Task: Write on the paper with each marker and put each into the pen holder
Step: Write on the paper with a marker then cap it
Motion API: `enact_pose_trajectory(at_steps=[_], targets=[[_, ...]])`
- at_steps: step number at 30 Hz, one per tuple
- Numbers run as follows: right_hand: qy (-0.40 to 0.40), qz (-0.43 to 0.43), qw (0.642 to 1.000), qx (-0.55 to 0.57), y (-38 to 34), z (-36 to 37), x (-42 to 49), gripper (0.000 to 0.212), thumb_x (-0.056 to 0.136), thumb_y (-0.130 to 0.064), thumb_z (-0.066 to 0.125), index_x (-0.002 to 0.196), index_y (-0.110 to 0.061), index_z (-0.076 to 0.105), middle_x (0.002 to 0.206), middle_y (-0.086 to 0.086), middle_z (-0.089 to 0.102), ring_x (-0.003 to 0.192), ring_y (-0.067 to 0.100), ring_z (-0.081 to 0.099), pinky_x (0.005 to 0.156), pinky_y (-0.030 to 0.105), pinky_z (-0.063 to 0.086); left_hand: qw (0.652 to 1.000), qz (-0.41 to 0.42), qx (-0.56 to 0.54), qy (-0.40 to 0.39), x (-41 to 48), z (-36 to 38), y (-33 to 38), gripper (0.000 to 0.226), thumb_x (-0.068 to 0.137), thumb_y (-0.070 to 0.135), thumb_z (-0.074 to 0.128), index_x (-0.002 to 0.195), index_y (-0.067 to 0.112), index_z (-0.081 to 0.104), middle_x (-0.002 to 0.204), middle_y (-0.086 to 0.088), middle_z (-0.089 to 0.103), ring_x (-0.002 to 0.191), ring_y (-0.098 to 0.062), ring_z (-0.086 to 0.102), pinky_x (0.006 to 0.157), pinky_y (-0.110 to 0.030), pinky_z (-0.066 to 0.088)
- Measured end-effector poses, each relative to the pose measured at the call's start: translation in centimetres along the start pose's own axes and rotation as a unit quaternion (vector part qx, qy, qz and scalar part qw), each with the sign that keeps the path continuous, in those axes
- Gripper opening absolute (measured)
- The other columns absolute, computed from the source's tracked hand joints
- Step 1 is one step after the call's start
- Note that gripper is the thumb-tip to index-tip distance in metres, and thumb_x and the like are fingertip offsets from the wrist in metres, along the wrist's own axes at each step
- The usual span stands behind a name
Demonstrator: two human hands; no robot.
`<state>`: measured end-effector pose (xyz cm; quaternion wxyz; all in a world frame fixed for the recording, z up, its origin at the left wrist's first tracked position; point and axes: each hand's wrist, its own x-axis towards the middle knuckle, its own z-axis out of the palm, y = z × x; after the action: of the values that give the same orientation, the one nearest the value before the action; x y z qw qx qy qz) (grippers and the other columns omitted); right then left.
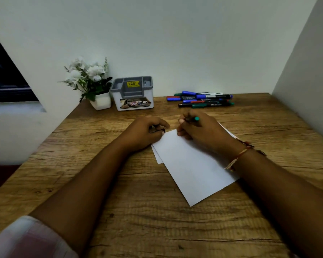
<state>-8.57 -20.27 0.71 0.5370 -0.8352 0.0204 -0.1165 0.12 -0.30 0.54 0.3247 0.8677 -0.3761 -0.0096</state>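
Right hand (199, 130): fingers curled round a marker (194, 119); its green end pokes out past the knuckles and its tip is hidden.
Left hand (145, 132): fingers clenched over a small dark piece (158, 130), fingertips at the paper's far-left corner.
Paper (190, 164): white sheets under the right fingers, with a second edge showing at the left.
Table (119, 211): bare wood all round the paper's edges.
Pile of markers (203, 100): beyond the right fingers, bare wood between.
Pen holder (132, 94): grey, beyond the left fingers, just beside a flower pot (101, 101) at the wall.
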Motion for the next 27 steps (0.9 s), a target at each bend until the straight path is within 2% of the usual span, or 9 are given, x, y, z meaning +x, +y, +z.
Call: enact_pose_trajectory(at_steps=[2, 6, 8, 11, 15, 18, 23, 27], targets=[[-0.009, -0.006, 1.000, -0.020, 0.1, -0.2, 0.1, 0.019, 0.104, -0.026, 0.056, 0.110, -0.010, 0.065, 0.092, 0.002, 0.077, 0.084, 0.009, 0.076, 0.074, 0.020, 0.061, 0.999, -0.001, -0.022, -0.027, 0.0, -0.5, 0.0, 0.026, 0.088, 0.013, 0.068, 0.106, 0.032, 0.073, 0.090, 0.023, 0.063, 0.080, 0.015, 0.053, 0.063, -0.002, 0.036], [0.007, -0.034, 0.995, -0.091, -0.3, 0.0, 0.1, 0.027, 0.103, -0.040, 0.055, 0.109, -0.020, 0.071, 0.086, -0.003, 0.077, 0.082, 0.008, 0.074, 0.077, 0.031, 0.060, 0.997, -0.017, -0.042, -0.059, 0.0, -1.2, -0.4, 0.025, 0.088, 0.014, 0.070, 0.104, 0.032, 0.074, 0.099, 0.018, 0.067, 0.080, 0.012, 0.054, 0.062, -0.002, 0.036], [0.030, -0.027, 0.997, -0.069, -0.7, 0.5, -0.1, 0.030, 0.100, -0.044, 0.058, 0.102, -0.020, 0.075, 0.083, -0.004, 0.077, 0.079, 0.007, 0.074, 0.070, 0.029, 0.061, 0.997, -0.021, -0.047, -0.065, 0.1, -1.3, -0.4, 0.025, 0.088, 0.015, 0.070, 0.104, 0.033, 0.074, 0.101, 0.019, 0.067, 0.084, 0.010, 0.055, 0.063, -0.002, 0.037], [0.037, -0.001, 0.999, -0.028, -0.9, 1.5, -0.1, 0.025, 0.098, -0.037, 0.062, 0.093, -0.019, 0.078, 0.078, -0.003, 0.078, 0.074, 0.007, 0.075, 0.066, 0.027, 0.062, 0.997, -0.021, -0.045, -0.063, 0.1, -1.2, -0.4, 0.027, 0.087, 0.015, 0.071, 0.102, 0.037, 0.074, 0.101, 0.020, 0.067, 0.081, 0.009, 0.055, 0.062, -0.004, 0.037], [0.037, 0.022, 0.998, -0.049, -0.7, 1.9, 0.0, 0.011, 0.090, -0.026, 0.068, 0.087, -0.020, 0.077, 0.074, -0.005, 0.077, 0.074, 0.008, 0.074, 0.077, 0.034, 0.063, 0.997, -0.026, -0.046, -0.060, 0.3, -0.9, -0.7, 0.027, 0.086, 0.016, 0.070, 0.099, 0.039, 0.073, 0.102, 0.021, 0.067, 0.085, 0.012, 0.055, 0.064, -0.006, 0.036], [0.025, 0.017, 0.997, -0.076, -0.9, 2.1, 0.3, 0.005, 0.082, -0.021, 0.073, 0.084, -0.024, 0.077, 0.074, -0.009, 0.077, 0.074, 0.005, 0.073, 0.075, 0.031, 0.063, 0.997, -0.021, -0.055, -0.057, 0.5, -0.8, -0.8, 0.029, 0.085, 0.013, 0.070, 0.095, 0.039, 0.072, 0.097, 0.022, 0.066, 0.081, 0.015, 0.055, 0.063, -0.003, 0.038], [0.007, 0.024, 0.996, -0.084, -0.8, 2.4, 0.8, 0.009, 0.078, -0.022, 0.079, 0.078, -0.031, 0.078, 0.075, -0.020, 0.074, 0.075, -0.002, 0.070, 0.069, 0.022, 0.059, 0.996, -0.025, -0.063, -0.056, 0.3, -0.7, -0.8, 0.027, 0.084, 0.010, 0.069, 0.095, 0.034, 0.074, 0.087, 0.021, 0.064, 0.069, 0.018, 0.053, 0.055, 0.000, 0.035], [0.027, 0.027, 0.997, -0.063, -0.6, 2.6, 0.6, 0.004, 0.076, -0.023, 0.077, 0.080, -0.023, 0.079, 0.073, -0.008, 0.076, 0.072, 0.006, 0.073, 0.075, 0.035, 0.063, 0.996, -0.025, -0.068, -0.057, 0.3, -0.6, -0.7, 0.026, 0.085, 0.007, 0.068, 0.098, 0.028, 0.075, 0.088, 0.022, 0.063, 0.069, 0.019, 0.052, 0.056, 0.001, 0.035]])
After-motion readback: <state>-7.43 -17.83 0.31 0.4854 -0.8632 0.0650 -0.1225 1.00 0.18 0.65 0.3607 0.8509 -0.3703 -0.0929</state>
